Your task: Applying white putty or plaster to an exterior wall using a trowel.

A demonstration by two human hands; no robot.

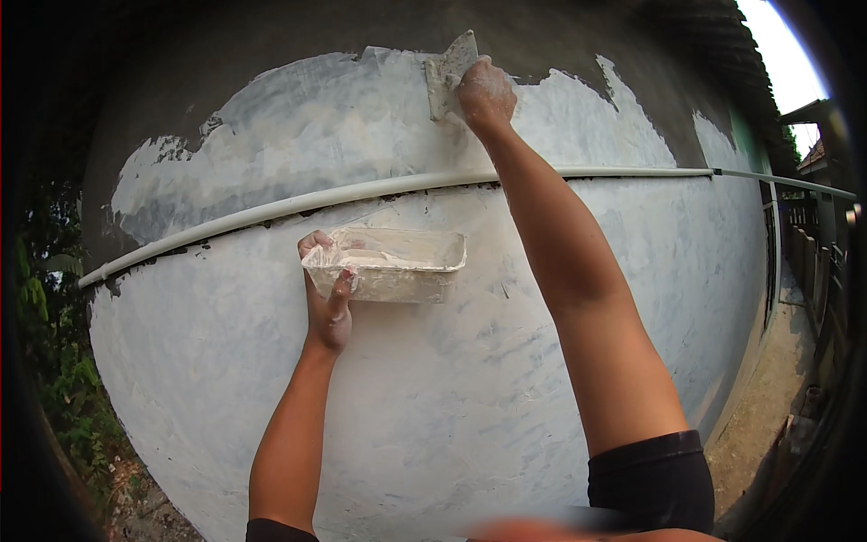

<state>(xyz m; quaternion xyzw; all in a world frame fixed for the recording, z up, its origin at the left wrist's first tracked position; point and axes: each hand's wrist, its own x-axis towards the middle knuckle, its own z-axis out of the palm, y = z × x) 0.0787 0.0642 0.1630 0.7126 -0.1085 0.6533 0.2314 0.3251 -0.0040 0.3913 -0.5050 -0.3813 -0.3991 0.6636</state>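
Observation:
My left hand [329, 303] grips one end of a rectangular plaster tray [406, 285], thumb on the near side. White paste coats the tray's inside and rim. Raised high, my right hand [488, 93] is closed round a paste-smeared putty knife [449, 77]; its handle is hidden in the fist. The blade lies at the wall [542, 361], near the upper edge of the white coat. Whether it touches the surface I cannot tell. White paste marks the fingers of both hands.
A white pipe [361, 191] runs across the wall between the tray and the putty knife. Bare grey plaster [298, 36] borders the coat above. Green plants [68, 388] grow at the left; a narrow path [763, 406] and a fence [808, 262] lie at the right.

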